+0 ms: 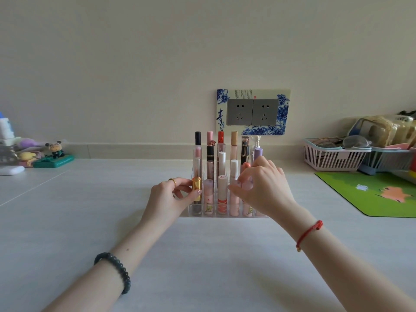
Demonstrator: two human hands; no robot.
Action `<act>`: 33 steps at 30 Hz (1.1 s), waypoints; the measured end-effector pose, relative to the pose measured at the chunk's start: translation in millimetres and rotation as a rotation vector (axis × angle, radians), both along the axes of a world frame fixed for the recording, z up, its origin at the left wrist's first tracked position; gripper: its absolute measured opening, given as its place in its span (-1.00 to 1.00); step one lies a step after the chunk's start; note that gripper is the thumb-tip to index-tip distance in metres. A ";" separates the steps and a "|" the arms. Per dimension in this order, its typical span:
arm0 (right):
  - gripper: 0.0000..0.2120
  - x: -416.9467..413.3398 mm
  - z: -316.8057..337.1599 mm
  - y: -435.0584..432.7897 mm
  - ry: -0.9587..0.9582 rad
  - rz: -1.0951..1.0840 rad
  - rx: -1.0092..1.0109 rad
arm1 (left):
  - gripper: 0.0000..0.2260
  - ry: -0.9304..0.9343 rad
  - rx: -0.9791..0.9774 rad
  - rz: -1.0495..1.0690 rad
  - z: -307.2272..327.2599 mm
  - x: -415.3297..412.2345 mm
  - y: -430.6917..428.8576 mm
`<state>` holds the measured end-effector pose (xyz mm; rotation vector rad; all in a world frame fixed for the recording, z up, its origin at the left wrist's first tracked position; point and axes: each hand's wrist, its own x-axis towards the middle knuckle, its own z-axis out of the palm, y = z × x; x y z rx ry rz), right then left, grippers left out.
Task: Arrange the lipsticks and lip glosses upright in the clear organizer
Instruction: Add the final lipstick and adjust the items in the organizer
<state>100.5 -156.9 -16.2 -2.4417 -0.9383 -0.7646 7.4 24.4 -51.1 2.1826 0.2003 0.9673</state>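
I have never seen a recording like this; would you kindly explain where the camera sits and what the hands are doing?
No robot here: one camera on a person's head looks down at their bare hands. On the white table stands a clear organizer holding upright lipsticks and lip glosses. The left hand pinches a gold-capped lipstick at its front left corner; the right hand pinches a pale pink cap in the front row. A pink basket and green mat lie to the right.

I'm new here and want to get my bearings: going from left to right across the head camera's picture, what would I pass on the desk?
First the panda figurine → left hand → gold-capped lipstick → white-capped lipstick → right hand → pink basket.
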 end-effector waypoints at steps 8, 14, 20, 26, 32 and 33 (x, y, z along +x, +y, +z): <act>-0.73 1.1 -0.1 -1.1 0.005 0.000 0.007 | -0.82 0.000 0.006 0.002 -1.9 1.2 1.6; -0.73 1.3 0.0 -1.4 0.021 0.006 0.015 | -0.88 0.025 -0.016 0.023 -1.9 1.6 6.1; -0.71 2.3 6.4 -10.2 0.081 0.043 0.076 | -0.52 0.131 -0.042 0.046 -4.7 0.4 16.5; -0.79 8.9 12.8 -33.7 0.167 0.109 0.157 | -0.04 0.329 -0.039 0.013 -11.3 1.4 19.5; -0.77 7.9 7.5 -36.5 0.159 0.110 0.020 | 0.07 0.474 0.046 -0.052 -15.3 0.1 20.1; -0.78 7.9 7.4 -35.9 0.151 0.108 0.014 | 0.05 0.488 0.064 -0.055 -16.0 -0.1 20.5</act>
